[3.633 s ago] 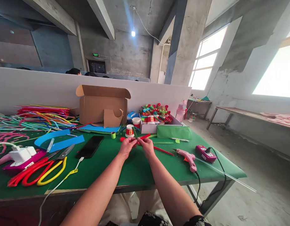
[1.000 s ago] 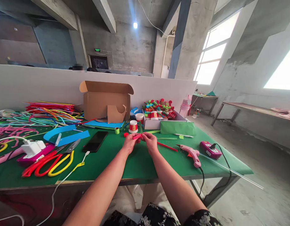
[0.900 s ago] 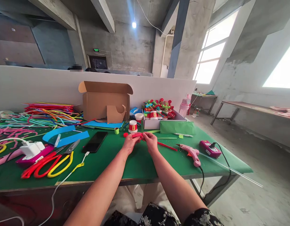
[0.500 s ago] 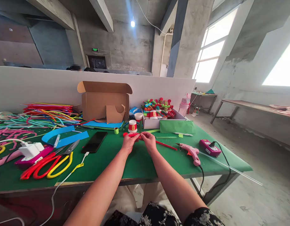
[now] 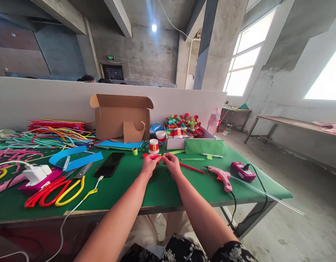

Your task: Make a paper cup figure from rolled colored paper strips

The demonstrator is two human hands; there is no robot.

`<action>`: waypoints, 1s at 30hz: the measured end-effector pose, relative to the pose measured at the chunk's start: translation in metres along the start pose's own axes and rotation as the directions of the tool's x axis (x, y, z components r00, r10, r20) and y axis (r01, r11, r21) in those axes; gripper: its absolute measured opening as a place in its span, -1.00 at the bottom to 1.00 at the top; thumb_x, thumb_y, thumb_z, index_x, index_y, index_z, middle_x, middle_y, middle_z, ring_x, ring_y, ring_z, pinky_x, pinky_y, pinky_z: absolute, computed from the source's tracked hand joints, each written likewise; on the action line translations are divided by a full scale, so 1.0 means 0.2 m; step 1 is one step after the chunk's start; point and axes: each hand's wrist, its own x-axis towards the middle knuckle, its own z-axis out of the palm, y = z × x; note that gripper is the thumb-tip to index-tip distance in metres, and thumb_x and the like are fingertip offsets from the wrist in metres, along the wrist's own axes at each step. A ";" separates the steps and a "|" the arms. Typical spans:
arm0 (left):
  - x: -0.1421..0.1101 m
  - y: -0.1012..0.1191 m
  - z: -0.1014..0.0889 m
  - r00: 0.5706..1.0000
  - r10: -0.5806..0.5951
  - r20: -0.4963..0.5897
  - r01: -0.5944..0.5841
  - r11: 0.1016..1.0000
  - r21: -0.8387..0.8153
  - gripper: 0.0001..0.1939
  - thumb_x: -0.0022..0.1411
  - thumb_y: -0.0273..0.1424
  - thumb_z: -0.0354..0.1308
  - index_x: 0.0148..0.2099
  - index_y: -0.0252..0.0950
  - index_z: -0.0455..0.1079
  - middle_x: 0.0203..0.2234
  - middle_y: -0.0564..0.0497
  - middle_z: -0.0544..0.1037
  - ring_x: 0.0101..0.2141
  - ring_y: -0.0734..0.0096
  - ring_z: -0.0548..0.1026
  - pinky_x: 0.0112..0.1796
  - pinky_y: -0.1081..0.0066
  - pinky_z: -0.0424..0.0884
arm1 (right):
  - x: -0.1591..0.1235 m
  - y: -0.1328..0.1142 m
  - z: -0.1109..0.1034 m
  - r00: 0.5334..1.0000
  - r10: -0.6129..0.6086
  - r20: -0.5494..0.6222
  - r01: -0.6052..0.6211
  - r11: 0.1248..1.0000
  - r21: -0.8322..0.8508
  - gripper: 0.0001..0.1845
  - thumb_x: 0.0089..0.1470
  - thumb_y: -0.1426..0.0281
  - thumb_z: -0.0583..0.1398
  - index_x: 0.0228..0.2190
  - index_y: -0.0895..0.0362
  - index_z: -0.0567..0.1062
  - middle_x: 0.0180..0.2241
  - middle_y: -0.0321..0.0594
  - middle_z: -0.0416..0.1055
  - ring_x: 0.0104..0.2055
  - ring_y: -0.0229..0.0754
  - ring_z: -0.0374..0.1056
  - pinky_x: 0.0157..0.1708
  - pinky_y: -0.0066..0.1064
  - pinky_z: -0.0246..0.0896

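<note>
A green-topped counter (image 5: 162,196) carries everything in reach, and along its far edge stands an open cardboard box (image 5: 109,120). A heap of coloured sticks (image 5: 55,135) fills the far left corner; a white box (image 5: 175,144) of colourful pieces sits toward the far right corner. Scissors (image 5: 86,170) lie toward the left end beside a phone (image 5: 110,164), and a pink glue gun (image 5: 222,175) lies toward the right end. Midway between the two ends, the left hand (image 5: 149,165) and right hand (image 5: 171,163) meet above the surface, just in front of an upturned paper cup (image 5: 153,146). Both grips are drawn to a close pinch on a small red piece (image 5: 154,157), left fingers along it, right fingertips at its right end. The step in hand looks like fine shaping or joining of that piece; continuing calls, I judge, for a steady left pinch while the right fingertips adjust. The green wall sign (image 5: 110,57) seems to read EXIT; the chalk writing (image 5: 146,79) and the cup's characters are too blurred to read.
</note>
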 end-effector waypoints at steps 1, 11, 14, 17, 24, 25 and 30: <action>0.00 0.00 0.00 1.000 0.000 -0.001 0.000 1.000 0.005 -0.65 -0.32 -0.20 0.49 -0.52 -0.31 0.50 -0.67 0.08 0.47 -0.62 0.49 0.34 -0.52 0.42 0.28 | 0.00 0.00 0.00 1.000 0.001 0.005 -0.001 1.000 0.000 -0.78 -0.22 0.24 0.32 -0.57 0.08 0.42 -0.62 -0.42 0.36 -0.59 -0.31 0.25 -0.48 -0.42 0.22; 0.00 0.00 0.00 1.000 -0.015 0.001 0.015 1.000 -0.004 -0.58 -0.39 -0.14 0.50 -0.49 -0.31 0.52 -0.63 0.03 0.52 -0.59 0.47 0.38 -0.49 0.40 0.33 | 0.02 0.02 -0.01 1.000 -0.007 -0.020 0.006 1.000 -0.015 -0.71 -0.28 0.17 0.33 -0.53 0.08 0.43 -0.58 -0.35 0.42 -0.53 -0.22 0.35 -0.39 -0.33 0.34; 0.01 0.00 0.00 1.000 -0.022 0.000 0.022 0.999 -0.023 -0.56 -0.38 -0.15 0.50 -0.47 -0.33 0.53 -0.61 0.02 0.54 -0.59 0.48 0.38 -0.49 0.39 0.34 | 0.02 0.01 -0.01 0.998 -0.044 -0.052 0.041 0.998 -0.048 -0.73 -0.26 0.18 0.32 -0.54 0.06 0.42 -0.60 -0.37 0.40 -0.52 -0.22 0.33 -0.39 -0.35 0.31; 0.01 -0.01 0.00 0.999 -0.033 -0.008 0.032 0.998 -0.058 -0.56 -0.40 -0.15 0.50 -0.47 -0.34 0.54 -0.62 0.03 0.53 -0.61 0.50 0.37 -0.51 0.41 0.33 | 0.02 0.00 -0.01 0.995 -0.072 -0.070 0.067 0.995 -0.076 -0.77 -0.25 0.21 0.32 -0.55 0.05 0.42 -0.61 -0.38 0.40 -0.51 -0.21 0.32 -0.39 -0.36 0.29; 0.03 -0.01 -0.03 0.997 -0.039 -0.071 0.028 0.988 -0.153 -0.58 -0.38 -0.16 0.49 -0.49 -0.33 0.50 -0.64 0.06 0.49 -0.62 0.53 0.35 -0.50 0.42 0.32 | 0.03 0.01 -0.02 0.988 -0.069 -0.140 0.057 0.995 -0.087 -0.76 -0.25 0.20 0.31 -0.56 0.05 0.41 -0.65 -0.39 0.37 -0.56 -0.22 0.28 -0.46 -0.38 0.22; 0.04 -0.01 -0.04 0.996 -0.038 -0.083 0.025 0.987 -0.161 -0.57 -0.38 -0.16 0.49 -0.49 -0.34 0.50 -0.63 0.05 0.49 -0.62 0.53 0.35 -0.49 0.41 0.32 | 0.03 0.01 -0.03 0.987 -0.064 -0.150 0.052 0.995 -0.081 -0.75 -0.25 0.19 0.31 -0.55 0.05 0.41 -0.66 -0.39 0.37 -0.56 -0.23 0.27 -0.47 -0.38 0.21; 0.06 0.01 -0.09 0.990 -0.028 -0.140 0.001 0.982 -0.189 -0.57 -0.33 -0.14 0.46 -0.43 -0.32 0.50 -0.55 0.04 0.52 -0.58 0.55 0.36 -0.47 0.42 0.32 | 0.04 0.01 -0.05 0.982 -0.027 -0.189 0.028 1.000 0.003 -0.66 -0.26 0.10 0.32 -0.52 0.07 0.40 -0.62 -0.36 0.38 -0.54 -0.22 0.32 -0.44 -0.36 0.28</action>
